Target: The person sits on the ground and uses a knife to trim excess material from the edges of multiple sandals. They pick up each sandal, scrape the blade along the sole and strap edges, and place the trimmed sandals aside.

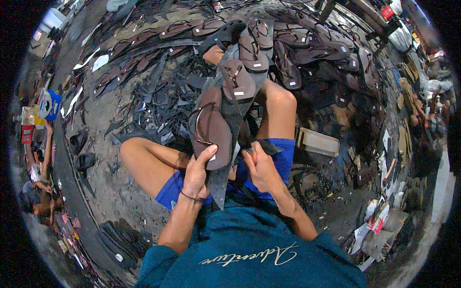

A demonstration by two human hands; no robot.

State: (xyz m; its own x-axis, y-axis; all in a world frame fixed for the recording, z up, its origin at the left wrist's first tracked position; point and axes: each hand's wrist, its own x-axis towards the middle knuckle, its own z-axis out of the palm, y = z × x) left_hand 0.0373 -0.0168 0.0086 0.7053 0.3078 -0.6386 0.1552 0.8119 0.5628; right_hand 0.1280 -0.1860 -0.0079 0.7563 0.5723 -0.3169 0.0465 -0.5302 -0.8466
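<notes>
My left hand [196,174] grips the heel of a brown flip-flop [211,127], thumb on top beside a small white label. The flip-flop lies on a long dark grey rubber sheet [234,122], whose pointed end hangs down toward my shirt. Farther up the same sheet lie more brown flip-flops [238,81], straps upward. To the right of the sheet my right hand [261,168] is closed in a fist near its edge. A dark scrap [272,145] shows beside the knuckles; what the fingers hold is hidden.
Dark rubber offcuts [163,93] are heaped ahead on the left. Rows of brown flip-flops [317,50] lie at the far side. A pale oblong tray [318,142] rests right of my knee. Other people [42,185] sit at the left edge; a blue container [49,104] stands there.
</notes>
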